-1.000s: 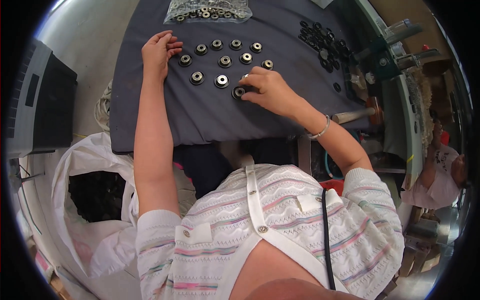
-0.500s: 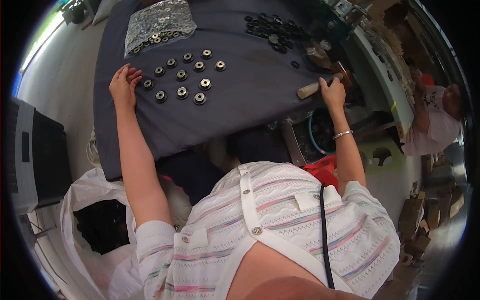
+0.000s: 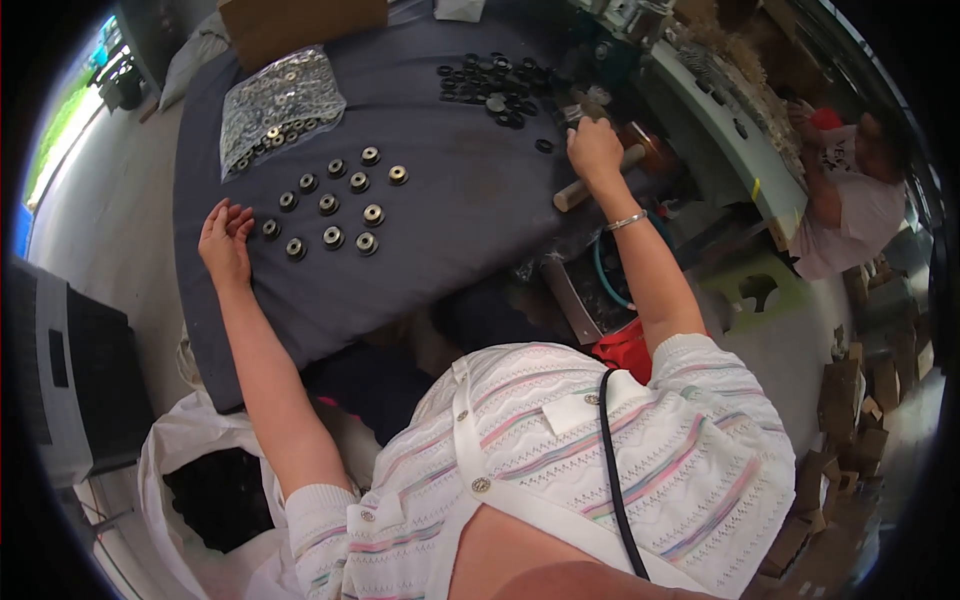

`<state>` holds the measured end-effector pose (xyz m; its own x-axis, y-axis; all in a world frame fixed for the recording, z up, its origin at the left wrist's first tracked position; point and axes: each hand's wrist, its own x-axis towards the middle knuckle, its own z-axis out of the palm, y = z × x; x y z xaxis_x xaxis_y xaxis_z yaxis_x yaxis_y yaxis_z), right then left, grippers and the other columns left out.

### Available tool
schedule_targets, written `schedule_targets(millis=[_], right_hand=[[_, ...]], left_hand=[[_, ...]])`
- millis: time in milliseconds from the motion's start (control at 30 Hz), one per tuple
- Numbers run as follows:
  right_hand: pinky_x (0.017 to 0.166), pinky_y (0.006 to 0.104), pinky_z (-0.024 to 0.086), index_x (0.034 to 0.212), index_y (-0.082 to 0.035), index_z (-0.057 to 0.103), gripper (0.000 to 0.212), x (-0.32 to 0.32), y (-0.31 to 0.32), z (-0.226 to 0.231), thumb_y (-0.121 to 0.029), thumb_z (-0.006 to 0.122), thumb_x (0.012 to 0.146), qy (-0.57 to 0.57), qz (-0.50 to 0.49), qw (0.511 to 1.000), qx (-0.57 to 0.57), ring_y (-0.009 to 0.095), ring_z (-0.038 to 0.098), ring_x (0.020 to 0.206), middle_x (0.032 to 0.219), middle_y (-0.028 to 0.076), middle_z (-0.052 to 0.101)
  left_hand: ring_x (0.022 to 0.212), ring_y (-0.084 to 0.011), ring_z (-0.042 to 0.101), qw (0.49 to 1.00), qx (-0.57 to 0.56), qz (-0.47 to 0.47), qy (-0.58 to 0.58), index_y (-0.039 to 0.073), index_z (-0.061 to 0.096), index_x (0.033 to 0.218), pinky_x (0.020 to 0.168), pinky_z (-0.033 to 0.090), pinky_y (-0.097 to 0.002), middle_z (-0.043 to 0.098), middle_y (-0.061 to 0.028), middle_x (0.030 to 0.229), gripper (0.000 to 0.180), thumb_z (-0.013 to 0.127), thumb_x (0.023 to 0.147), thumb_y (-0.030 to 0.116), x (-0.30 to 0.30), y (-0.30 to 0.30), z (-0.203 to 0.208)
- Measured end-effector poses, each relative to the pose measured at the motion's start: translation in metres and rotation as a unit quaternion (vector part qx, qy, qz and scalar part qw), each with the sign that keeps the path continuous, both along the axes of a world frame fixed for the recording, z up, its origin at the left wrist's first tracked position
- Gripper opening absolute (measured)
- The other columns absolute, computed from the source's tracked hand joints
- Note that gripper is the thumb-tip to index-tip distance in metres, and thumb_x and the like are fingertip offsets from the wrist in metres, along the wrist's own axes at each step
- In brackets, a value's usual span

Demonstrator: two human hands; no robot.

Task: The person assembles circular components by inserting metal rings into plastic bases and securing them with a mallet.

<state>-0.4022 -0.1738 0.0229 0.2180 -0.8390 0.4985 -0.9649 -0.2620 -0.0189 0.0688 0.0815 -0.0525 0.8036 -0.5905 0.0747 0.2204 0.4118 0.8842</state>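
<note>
My left hand [image 3: 228, 243] rests at the left edge of the dark cloth-covered table [image 3: 450, 225], fingers loosely spread, holding nothing. Close to its fingertips is a loose group of round metal pieces [image 3: 328, 204] with centre holes and dark flanged bases. My right hand [image 3: 596, 155] is above the far right side, its fingers curled; what they hold, if anything, is hidden. Under and beside that wrist lies a mallet with a pale wooden handle [image 3: 573, 195] and a brownish head [image 3: 652, 148]. Black rings [image 3: 497, 88] lie in a heap beyond, with a single black ring [image 3: 544, 146] nearer the hand.
A clear bag of metal pieces [image 3: 282, 105] lies at the back left, before a cardboard box [image 3: 300, 28]. A green machine [image 3: 610, 50] stands at the back right. Another person [image 3: 855, 190] is at the right. A white sack [image 3: 205, 430] stands at lower left.
My right hand has left the mallet's handle and moved away from me, toward the black rings. The view has shifted, showing the cardboard box. My left hand stays beside the metal pieces.
</note>
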Motion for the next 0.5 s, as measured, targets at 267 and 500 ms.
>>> schedule_targets(millis=[267,500], right_hand=[[0.081,0.0428,0.05,0.107,0.003,0.049,0.056,-0.048,0.007,-0.012,-0.036,0.069,0.071,-0.157,-0.148,0.973,0.087,0.04,0.059,0.094,0.104,0.029,0.055],[0.067,0.0403,0.05,0.078,0.009,0.06,0.028,-0.094,-0.026,-0.037,-0.015,0.067,0.065,-0.582,-0.099,0.794,0.142,0.031,0.063,0.073,0.075,0.016,0.062]], left_hand=[[0.086,-0.021,0.064,0.998,0.063,0.007,-0.018,-0.001,0.054,0.115,0.068,0.053,-0.0271,0.061,-0.0114,0.097,0.029,0.053,0.093,0.018,0.017,0.004,-0.012],[0.086,-0.0221,0.063,0.999,0.029,-0.023,-0.023,-0.001,0.054,0.115,0.071,0.053,-0.0286,0.06,-0.0117,0.096,0.03,0.052,0.093,0.018,0.018,-0.005,-0.007]])
